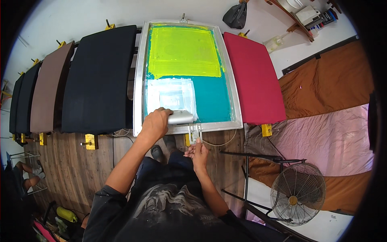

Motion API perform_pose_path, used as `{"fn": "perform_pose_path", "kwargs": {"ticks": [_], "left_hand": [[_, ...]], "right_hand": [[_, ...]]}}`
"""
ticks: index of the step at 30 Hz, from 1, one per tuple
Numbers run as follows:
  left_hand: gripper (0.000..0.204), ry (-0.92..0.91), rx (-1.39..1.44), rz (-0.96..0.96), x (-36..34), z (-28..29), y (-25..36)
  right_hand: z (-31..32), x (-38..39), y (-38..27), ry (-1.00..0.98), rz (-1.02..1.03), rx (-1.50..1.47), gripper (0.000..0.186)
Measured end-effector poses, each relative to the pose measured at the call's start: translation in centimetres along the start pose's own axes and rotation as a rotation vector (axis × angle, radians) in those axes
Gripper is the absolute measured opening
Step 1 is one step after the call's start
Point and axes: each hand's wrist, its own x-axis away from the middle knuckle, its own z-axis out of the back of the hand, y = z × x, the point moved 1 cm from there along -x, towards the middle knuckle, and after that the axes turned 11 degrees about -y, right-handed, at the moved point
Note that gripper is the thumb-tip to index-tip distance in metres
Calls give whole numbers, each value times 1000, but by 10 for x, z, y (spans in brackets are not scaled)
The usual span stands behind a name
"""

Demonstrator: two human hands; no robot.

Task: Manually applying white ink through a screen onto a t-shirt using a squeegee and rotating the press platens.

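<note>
A silk-screen frame (pixel 140 80) with a pale metal border and teal mesh lies in front of me. Bright yellow-green ink (pixel 185 50) covers the far part of its mesh. On the near left of the mesh is a smaller rectangle of white ink (pixel 171 86). My left hand (pixel 156 124) is closed around a silver squeegee (pixel 181 117) at the near edge of that white patch. Beneath the frame's near edge, my right hand (pixel 196 154) has its fingertips on a metal bracket (pixel 195 132), the other fingers curled.
Fabric-covered boards flank the frame: a black board (pixel 98 80), a brown board (pixel 51 88) and a red board (pixel 256 78). Yellow clamps (pixel 91 141) stick out below them. A wire fan (pixel 298 194) stands at lower right. Another person's legs (pixel 30 177) show at far left.
</note>
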Motion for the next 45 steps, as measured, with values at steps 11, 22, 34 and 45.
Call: {"fn": "perform_pose_path", "kwargs": {"ticks": [11, 22, 34, 45], "left_hand": [[40, -45, 23, 26, -5, -3, 0], [36, -44, 3, 14, -11, -7, -8], [32, -309, -115, 12, -34, 6, -23], [26, -52, -49, -10, -90, 11, -45]], "right_hand": [[18, 3, -1, -164, -80, -55, 54], [-53, -20, -176, -335, 742, 1328, 36], [-92, -111, -149, -865, 252, 1674, 25], [-105, -158, -160, -559, 369, 1735, 29]]}}
